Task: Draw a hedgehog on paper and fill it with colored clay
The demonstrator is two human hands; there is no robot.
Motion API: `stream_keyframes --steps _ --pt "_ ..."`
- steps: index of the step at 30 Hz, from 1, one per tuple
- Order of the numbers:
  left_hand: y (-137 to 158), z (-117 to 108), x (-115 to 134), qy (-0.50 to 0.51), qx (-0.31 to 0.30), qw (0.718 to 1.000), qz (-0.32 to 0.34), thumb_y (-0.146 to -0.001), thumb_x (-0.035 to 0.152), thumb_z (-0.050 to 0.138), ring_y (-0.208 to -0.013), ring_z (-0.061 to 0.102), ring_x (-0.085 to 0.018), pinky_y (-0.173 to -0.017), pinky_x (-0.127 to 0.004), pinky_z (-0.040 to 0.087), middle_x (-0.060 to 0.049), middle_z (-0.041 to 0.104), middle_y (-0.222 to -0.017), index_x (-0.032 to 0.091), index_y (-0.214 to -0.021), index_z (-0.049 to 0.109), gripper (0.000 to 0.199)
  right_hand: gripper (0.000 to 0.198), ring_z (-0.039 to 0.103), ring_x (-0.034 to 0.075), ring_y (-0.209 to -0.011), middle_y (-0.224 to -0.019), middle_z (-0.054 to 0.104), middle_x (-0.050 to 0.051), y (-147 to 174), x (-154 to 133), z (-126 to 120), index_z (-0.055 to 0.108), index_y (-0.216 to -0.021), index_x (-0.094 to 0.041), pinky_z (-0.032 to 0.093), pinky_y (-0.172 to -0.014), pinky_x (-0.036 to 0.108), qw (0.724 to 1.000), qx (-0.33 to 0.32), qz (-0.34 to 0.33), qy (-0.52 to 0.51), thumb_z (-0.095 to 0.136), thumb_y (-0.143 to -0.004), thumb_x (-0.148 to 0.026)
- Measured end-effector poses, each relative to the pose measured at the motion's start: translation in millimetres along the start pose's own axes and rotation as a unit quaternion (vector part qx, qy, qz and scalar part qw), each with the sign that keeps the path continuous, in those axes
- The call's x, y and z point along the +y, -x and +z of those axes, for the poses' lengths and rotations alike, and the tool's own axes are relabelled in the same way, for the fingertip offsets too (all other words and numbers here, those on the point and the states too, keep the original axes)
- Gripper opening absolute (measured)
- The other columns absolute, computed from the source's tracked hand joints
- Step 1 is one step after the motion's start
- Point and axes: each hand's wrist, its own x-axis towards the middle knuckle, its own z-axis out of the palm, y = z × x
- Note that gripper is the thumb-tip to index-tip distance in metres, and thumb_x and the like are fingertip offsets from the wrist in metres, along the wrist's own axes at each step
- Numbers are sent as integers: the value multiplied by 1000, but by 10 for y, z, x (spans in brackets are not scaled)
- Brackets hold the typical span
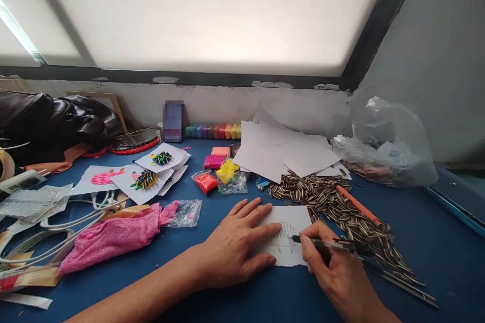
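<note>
A small white sheet of paper (287, 257) lies on the blue table, bearing a line drawing of a rounded shape with short marks inside and two little feet below. My left hand (242, 242) rests flat on its left part, fingers spread, covering some of the drawing. In my right hand (337, 267) is a black pen (326, 245), pinched between thumb and fingers, its tip at the right side of the drawn shape. Striped sunflower seeds (333, 207) lie in a heap just beyond and to the right of the paper. An orange stick-like tool (358, 204) rests on the seeds.
Packets of red clay (205, 181) and yellow clay (227, 171) lie ahead. Behind are loose white sheets (284, 146), a clay row (214, 131) and a phone (173, 121). Decorated cards (142, 194), a pink cloth (113, 237) and white cables (49, 255) occupy the left; a plastic bag (397, 146) the right.
</note>
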Motion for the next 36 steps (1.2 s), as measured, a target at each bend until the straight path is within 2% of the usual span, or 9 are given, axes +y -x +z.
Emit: stream_keyframes --steps 9,16,21,31,36 --pt "-5 -8 6 2 -5 1000 -2 -88 46 59 -143 26 -35 -116 -55 20 -10 32 -155 29 -141 47 57 26 48 13 -48 -58 45 -5 26 7 -10 51 -75 -24 40 -42 22 1000 -7 -3 -12 41 -94 -38" --pt "-5 1 -1 1 -7 1000 -5 -88 47 58 -144 24 -34 -117 -55 20 -9 30 -155 30 -141 46 57 27 40 11 -43 -53 39 -7 21 38 -17 50 -72 -25 34 -39 22 998 64 -16 9 41 -94 -36" --pt "2 -5 6 1 -17 1000 -7 -89 47 57 -144 23 -34 -116 -56 20 -9 31 -155 30 -141 45 57 28 36 12 -42 -52 34 -8 18 21 -22 49 -71 -25 30 -36 22 999 43 -3 16 41 -95 -38" --pt "-10 -6 9 1 -12 1000 -4 -89 47 57 -144 24 -34 -116 -56 20 -10 32 -155 29 -141 46 57 26 37 12 -42 -53 37 -7 18 39 -10 50 -75 -25 32 -37 22 999 37 -6 34 40 -95 -38" --pt "-6 -5 8 2 -13 1000 -5 -89 47 57 -144 24 -34 -116 -56 20 -10 31 -155 30 -142 45 57 25 41 13 -46 -56 42 -6 10 29 -13 51 -73 -25 34 -40 22 996 63 -32 62 42 -94 -35"
